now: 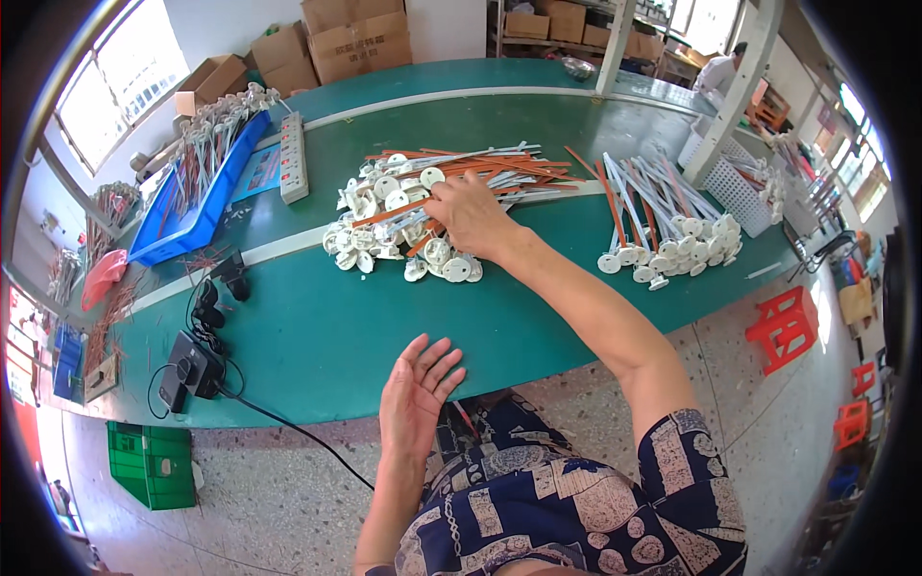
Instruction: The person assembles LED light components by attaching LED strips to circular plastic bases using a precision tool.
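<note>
The right hand (468, 213) reaches into the pile of white discs with orange and white wires (413, 216) in the middle of the green bench (317, 326) — its fingers curled down among them, though whether they pinch one I cannot tell. The left hand (415, 396) hovers at the bench's near edge, fingers spread — holding nothing.

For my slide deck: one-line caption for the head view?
Right hand reaches into white disc-ended wired parts; left hand open at green table edge.
</note>
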### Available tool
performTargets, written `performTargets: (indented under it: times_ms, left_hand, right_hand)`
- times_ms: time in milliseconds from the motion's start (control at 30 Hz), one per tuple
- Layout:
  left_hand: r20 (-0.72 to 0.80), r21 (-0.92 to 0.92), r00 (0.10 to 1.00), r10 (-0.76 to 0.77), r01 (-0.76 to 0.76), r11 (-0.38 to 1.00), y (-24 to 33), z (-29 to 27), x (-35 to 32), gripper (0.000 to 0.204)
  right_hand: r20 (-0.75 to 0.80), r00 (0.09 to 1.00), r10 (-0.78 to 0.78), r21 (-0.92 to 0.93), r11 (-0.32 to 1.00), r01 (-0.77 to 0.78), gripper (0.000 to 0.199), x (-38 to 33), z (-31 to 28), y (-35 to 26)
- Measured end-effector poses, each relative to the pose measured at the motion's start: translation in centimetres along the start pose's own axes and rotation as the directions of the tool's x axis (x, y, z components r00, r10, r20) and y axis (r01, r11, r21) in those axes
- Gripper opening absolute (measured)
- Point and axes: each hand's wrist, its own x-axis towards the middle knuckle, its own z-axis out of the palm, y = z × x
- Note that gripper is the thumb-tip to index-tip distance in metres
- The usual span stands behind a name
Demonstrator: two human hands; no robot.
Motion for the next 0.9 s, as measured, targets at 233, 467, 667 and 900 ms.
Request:
performTargets:
  times_ms: [233, 467, 667, 900]
  left_hand:
    - [0.024, -0.057, 0.997, 0.077, -0.075, 0.996, 0.9, 0.1, -0.2, 0.068]
    - [0.009, -0.070, 0.993, 0.120, -0.119, 0.990, 2.6, -0.2, -0.4, 0.063]
    - [0.063, -0.128, 0.997, 0.041, -0.033, 0.991, 2.3, -3.2, -2.4, 0.054]
    - [0.092, -0.006, 0.993, -0.069, 0.070, 0.998, 2.5, -3.6, -3.4, 0.045]
  right_hand:
    - [-0.269, 0.955, -0.127, 0.247, 0.949, 0.195, 0.005, -1.4, -4.6, -6.4]
    - [-0.284, 0.954, -0.092, 0.397, 0.895, 0.205, 0.015, -5.2, -4.3, -11.9]
    - [-0.095, 0.961, 0.261, 0.656, 0.742, -0.137, 0.007, -9.2, -4.5, -14.1]
    - [0.606, 0.742, 0.286, 0.789, -0.328, -0.519, 0.021, -11.1, -3.0, -16.9]
